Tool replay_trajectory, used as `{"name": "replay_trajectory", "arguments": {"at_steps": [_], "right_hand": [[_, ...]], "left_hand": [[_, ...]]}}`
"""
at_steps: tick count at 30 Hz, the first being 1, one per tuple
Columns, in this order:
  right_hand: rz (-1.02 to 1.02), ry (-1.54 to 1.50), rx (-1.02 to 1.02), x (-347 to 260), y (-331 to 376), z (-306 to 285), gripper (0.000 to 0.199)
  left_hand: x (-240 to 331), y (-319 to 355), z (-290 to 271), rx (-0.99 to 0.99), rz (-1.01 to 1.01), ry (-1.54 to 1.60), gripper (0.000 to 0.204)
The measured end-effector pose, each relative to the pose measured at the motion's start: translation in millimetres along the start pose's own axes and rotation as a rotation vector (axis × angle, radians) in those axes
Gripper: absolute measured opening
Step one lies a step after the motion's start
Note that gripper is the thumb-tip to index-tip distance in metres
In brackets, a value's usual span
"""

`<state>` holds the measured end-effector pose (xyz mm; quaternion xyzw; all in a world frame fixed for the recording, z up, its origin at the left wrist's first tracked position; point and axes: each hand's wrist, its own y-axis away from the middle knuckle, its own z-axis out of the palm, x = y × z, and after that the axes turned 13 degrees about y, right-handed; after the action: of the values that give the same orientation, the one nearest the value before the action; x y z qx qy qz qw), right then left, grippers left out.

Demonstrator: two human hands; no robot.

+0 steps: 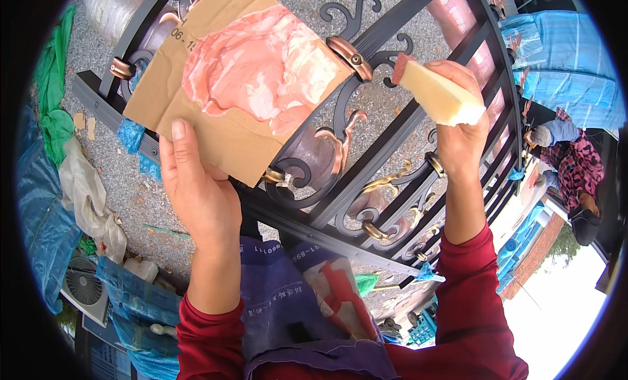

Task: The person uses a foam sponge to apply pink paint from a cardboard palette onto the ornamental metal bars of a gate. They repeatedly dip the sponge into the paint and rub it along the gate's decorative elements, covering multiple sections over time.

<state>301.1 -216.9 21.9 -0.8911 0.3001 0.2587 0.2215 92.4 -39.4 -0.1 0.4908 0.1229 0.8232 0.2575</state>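
Observation:
My left hand [199, 197] grips the lower edge of a flat piece of brown cardboard [232, 147], thumb on top and the other fingers underneath. Wet pink paint [252, 66] is smeared in a thick, streaky patch over much of the card. In my right hand [461, 141] is a pale yellow block of sponge [439, 95], its far left end stained reddish pink. The sponge is held above a black metal gate panel [373, 154], apart from the bars. Copper-coloured collars [350, 56] and gold-tinted leaf scrolls [386, 180] decorate the panel; the cardboard hides part of it.
Another person [579, 161] in a pink-and-black checked top is at the far right. Blue sheeting [562, 66] covers things behind them. Plastic-wrapped rolls [458, 17] lie beneath the bars on grey ground [157, 190]. Tarps [49, 203] and a fan unit [85, 282] stand at the left.

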Motion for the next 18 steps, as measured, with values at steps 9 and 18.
{"name": "replay_trajectory", "arguments": {"at_steps": [9, 18], "right_hand": [[-0.183, 0.104, -0.188, -37.1, -14.5, 8.5, 0.042], [-0.200, 0.231, -0.302, -41.1, -14.3, 11.5, 0.037]], "left_hand": [[-14.4, 13.2, -1.6, -0.115, -0.124, -0.011, 0.040], [-17.7, 24.5, 0.6, -0.166, -0.138, -0.022, 0.038]]}}
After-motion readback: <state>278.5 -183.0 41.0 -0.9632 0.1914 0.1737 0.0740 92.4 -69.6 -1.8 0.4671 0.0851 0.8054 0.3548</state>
